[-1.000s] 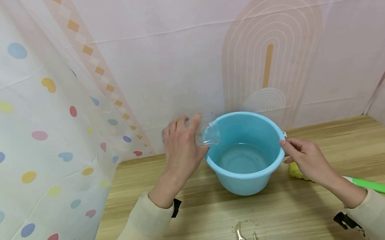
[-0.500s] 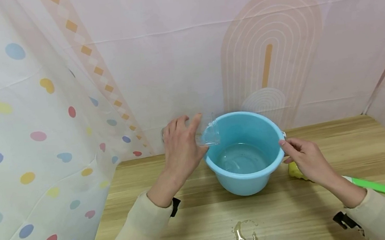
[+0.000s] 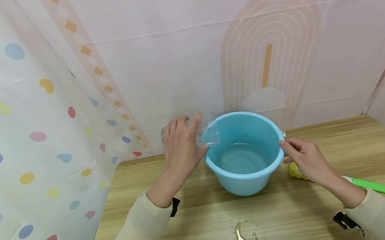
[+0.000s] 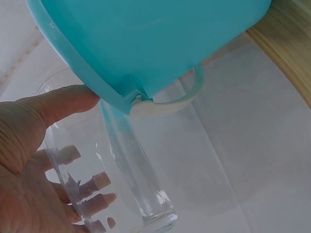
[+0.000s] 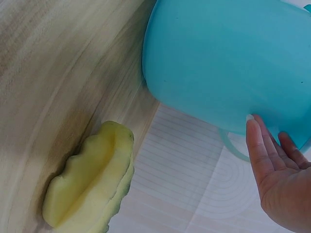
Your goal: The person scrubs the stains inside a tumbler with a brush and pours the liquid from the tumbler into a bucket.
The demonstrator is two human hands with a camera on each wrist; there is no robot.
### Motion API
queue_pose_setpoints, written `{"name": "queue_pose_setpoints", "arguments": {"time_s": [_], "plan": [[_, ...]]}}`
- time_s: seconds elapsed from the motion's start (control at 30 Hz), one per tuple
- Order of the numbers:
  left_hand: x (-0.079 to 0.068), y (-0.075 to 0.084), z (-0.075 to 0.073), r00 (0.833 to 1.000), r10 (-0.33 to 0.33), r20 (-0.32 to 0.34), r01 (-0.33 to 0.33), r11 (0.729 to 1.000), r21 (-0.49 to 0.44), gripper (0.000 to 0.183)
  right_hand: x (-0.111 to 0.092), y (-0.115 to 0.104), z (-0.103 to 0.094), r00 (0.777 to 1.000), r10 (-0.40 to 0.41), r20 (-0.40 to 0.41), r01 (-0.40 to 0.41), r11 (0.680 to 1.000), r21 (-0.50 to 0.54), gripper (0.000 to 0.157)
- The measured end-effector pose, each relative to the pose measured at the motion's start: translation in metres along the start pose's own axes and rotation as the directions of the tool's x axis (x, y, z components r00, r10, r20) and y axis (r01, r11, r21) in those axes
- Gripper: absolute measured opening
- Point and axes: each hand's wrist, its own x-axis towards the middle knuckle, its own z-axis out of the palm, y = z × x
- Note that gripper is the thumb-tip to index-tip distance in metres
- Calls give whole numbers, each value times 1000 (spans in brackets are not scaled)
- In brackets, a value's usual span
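A light blue plastic bucket (image 3: 244,187) stands on the wooden table, with shallow water (image 3: 243,159) at its bottom. My left hand (image 3: 183,147) grips a clear drinking glass (image 4: 138,170) lying over on its side, its mouth overlapping the bucket's left rim in the head view. In the left wrist view the thumb is close by the rim, and the other fingers show through the glass. My right hand (image 3: 305,158) pinches the bucket's right rim, thumb on top and fingers beneath; in the right wrist view its fingers lie along the outer wall (image 5: 218,73).
A yellow sponge brush (image 5: 92,179) lies to the right of the bucket, its green handle (image 3: 378,186) pointing right. Spilled water (image 3: 244,233) sits on the table in front. A white bucket handle (image 4: 165,107) hangs by the rim. Patterned cloth (image 3: 157,60) closes off the back and left.
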Motion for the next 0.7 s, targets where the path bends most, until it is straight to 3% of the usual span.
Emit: {"name": "queue_pose_setpoints", "arguments": {"time_s": [0.7], "plan": [[1, 1, -1, 1000, 3, 0, -3, 1000, 14, 70, 0, 0, 1, 1000, -2, -8, 2, 1000, 6, 41]]}}
